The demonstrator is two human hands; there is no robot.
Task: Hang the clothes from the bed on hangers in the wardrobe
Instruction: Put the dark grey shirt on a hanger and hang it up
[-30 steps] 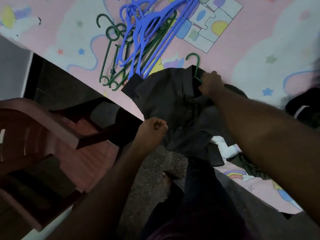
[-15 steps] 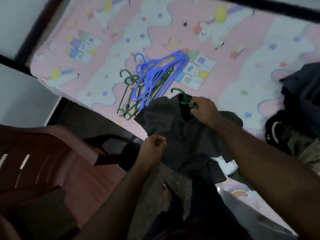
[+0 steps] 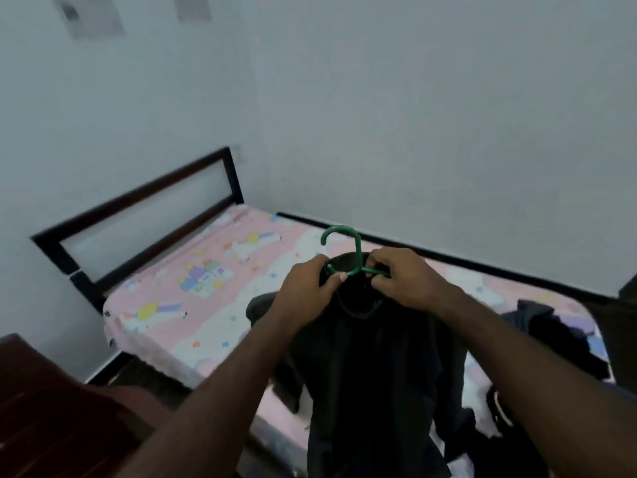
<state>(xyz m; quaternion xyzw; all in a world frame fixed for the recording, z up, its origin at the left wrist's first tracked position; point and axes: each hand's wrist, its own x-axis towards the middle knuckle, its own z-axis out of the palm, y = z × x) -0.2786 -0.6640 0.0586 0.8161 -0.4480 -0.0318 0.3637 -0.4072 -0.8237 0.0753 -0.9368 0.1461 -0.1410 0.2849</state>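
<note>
A dark shirt (image 3: 372, 367) hangs in the air in front of me on a green hanger (image 3: 344, 250), whose hook sticks up above the collar. My left hand (image 3: 310, 288) pinches the collar and the hanger's left side. My right hand (image 3: 403, 277) grips the hanger's right shoulder and the shirt there. Behind the shirt lies the bed (image 3: 193, 305) with its pink cartoon sheet. A heap of dark clothes (image 3: 551, 336) lies on the bed at the right. The wardrobe is not in view.
The bed's dark headboard (image 3: 138, 215) stands at the left against the pale wall (image 3: 413, 115). A reddish-brown chair (image 3: 51, 408) fills the lower left corner. A dark object edge (image 3: 629, 305) shows at the far right.
The shirt on the green hanger has been lifted off the bed and held upright. My left hand moved up to the collar. The view tilted up from the bed toward the wall.
</note>
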